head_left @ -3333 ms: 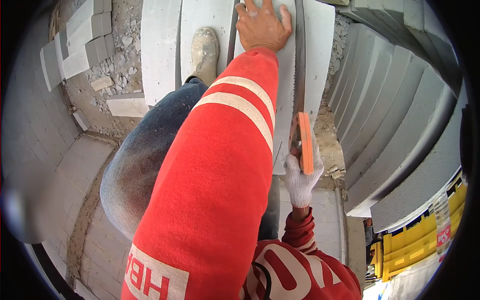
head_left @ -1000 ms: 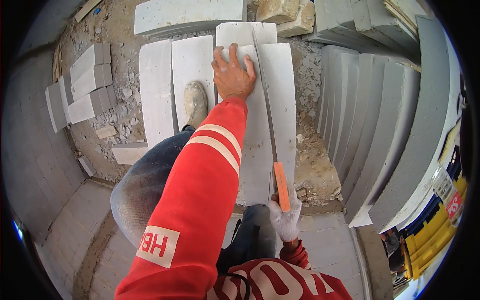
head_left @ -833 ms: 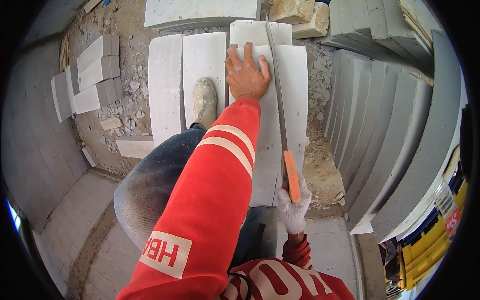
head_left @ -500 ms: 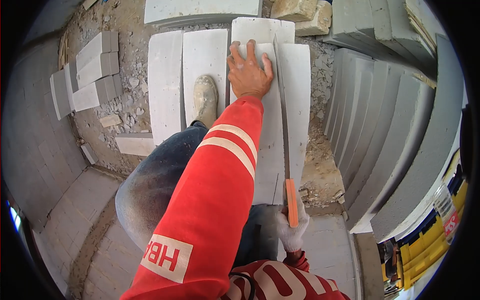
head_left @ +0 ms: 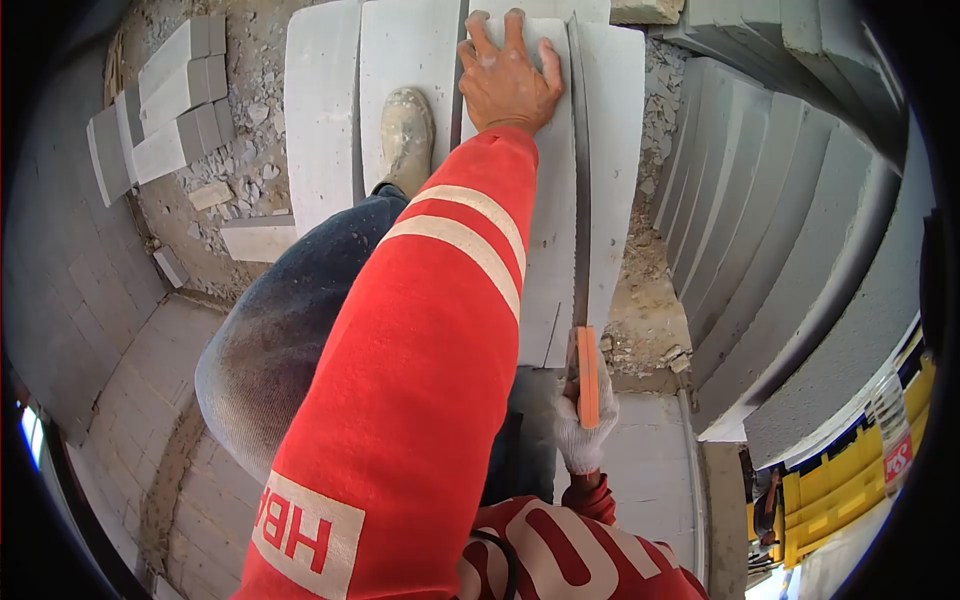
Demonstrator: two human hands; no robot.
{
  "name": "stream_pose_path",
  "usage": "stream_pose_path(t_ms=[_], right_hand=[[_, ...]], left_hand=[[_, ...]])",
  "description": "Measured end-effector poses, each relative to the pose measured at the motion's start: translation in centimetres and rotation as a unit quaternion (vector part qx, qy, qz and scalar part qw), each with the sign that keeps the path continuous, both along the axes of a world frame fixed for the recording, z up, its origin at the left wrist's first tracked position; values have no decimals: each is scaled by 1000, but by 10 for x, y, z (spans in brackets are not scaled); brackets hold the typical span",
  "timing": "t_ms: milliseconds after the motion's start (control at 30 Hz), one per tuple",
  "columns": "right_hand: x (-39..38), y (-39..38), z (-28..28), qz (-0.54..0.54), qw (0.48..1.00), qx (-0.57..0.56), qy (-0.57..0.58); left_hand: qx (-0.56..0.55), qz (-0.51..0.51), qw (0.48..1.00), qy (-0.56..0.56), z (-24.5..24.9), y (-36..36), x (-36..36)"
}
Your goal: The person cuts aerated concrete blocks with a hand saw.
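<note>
My left hand (head_left: 512, 80), bare, presses with spread fingers on the far end of a white block (head_left: 545, 240). A handsaw stands along that block's right side, its long blade (head_left: 583, 200) in the narrow gap beside another white block (head_left: 612, 150). In my right hand (head_left: 590, 440), in a white knitted glove, is the saw's orange handle (head_left: 588, 375), at the near end of the blocks. A short dark line marks the block's near end. My left boot (head_left: 407, 140) rests on a neighbouring white block (head_left: 400, 50).
Another white block (head_left: 320, 130) lies at the far left of the row. Curved grey blocks (head_left: 770, 200) stand stacked on the right. More cut blocks (head_left: 185, 95) lie on rubble-strewn ground (head_left: 255, 120) at left. Yellow objects (head_left: 835, 500) are at lower right.
The view has shifted, so the blocks sit higher in the picture. The saw handle is slightly nearer my body relative to the block. My left hand stays on the same block.
</note>
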State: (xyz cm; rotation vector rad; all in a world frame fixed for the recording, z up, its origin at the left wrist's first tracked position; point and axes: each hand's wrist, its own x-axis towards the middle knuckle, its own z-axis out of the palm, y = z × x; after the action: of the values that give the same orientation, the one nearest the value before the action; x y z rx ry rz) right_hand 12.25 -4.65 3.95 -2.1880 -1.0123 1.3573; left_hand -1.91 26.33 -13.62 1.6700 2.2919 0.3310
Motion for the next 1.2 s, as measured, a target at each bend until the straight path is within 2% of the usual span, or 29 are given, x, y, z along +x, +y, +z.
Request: stream_pose_path(t_ms=[33, 100, 133, 167, 233, 267, 300, 333, 400, 433, 467, 567, 700, 733, 800, 867, 900, 933, 967, 1033, 1067, 1133, 1200], right_hand=[[7, -16, 8, -2, 1000, -26, -5], [15, -11, -29, 60, 998, 8, -10], [5, 31, -45, 33, 999, 34, 21], [-8, 79, -61, 4, 996, 65, 53], [-31, 120, -83, -14, 989, 122, 82], [-30, 119, -89, -20, 988, 131, 85], [-21, 110, -94, -24, 991, 100, 86], [-14, 91, -87, -30, 995, 55, 82], [-7, 34, -49, 63, 996, 56, -17], [0, -7, -37, 81, 994, 65, -25], [17, -48, -27, 76, 997, 15, -3], [22, -20, -30, 91, 996, 15, 2], [-9, 104, -79, 25, 991, 118, 65], [-11, 104, -79, 23, 990, 121, 69], [-7, 88, -61, 13, 996, 39, 79], [-3, 53, -19, 72, 996, 45, -6], [0, 27, -3, 51, 998, 33, -8], [6, 12, 13, 74, 997, 27, -24], [10, 18, 14, 79, 996, 31, -26], [12, 38, 9, 83, 996, 23, -15], [8, 66, -10, 78, 995, 59, -10], [-7, 142, -53, 16, 992, 71, 100], [-31, 178, -59, 20, 987, 144, 71]], left_hand=[[-6, 1, 1000, -4, -2, -3, 0], [-69, -15, 997, 32, -42, -7, -4], [-121, -40, 990, 65, -52, -7, -4], [-121, -42, 990, 65, -61, -5, -5], [-305, -150, 937, 76, -57, 7, -10], [-297, -155, 939, 83, -51, 11, -8], [-150, -80, 984, 58, -19, 9, -4], [-12, -6, 1000, 26, 3, -3, 3], [33, -14, 999, 21, -13, -8, 0], [62, -12, 998, 23, -21, -6, -3], [53, -3, 998, 20, -19, -5, -1], [33, 3, 999, 3, -13, -5, -1], [31, 3, 999, 10, -14, -3, -1], [49, 1, 999, 19, -17, -1, -2], [50, -1, 998, 23, -17, -15, -1], [53, -3, 998, 13, -15, -5, -2], [61, -4, 998, 6, -15, 0, 0], [50, -2, 999, 9, -14, -3, -1], [42, 2, 999, 14, -14, -4, -2], [50, 2, 999, 4, -12, -4, -2], [44, 3, 999, 8, -11, -3, -2], [35, 1, 999, 13, -12, -6, -1], [32, 3, 999, 10, -12, -4, -3]])
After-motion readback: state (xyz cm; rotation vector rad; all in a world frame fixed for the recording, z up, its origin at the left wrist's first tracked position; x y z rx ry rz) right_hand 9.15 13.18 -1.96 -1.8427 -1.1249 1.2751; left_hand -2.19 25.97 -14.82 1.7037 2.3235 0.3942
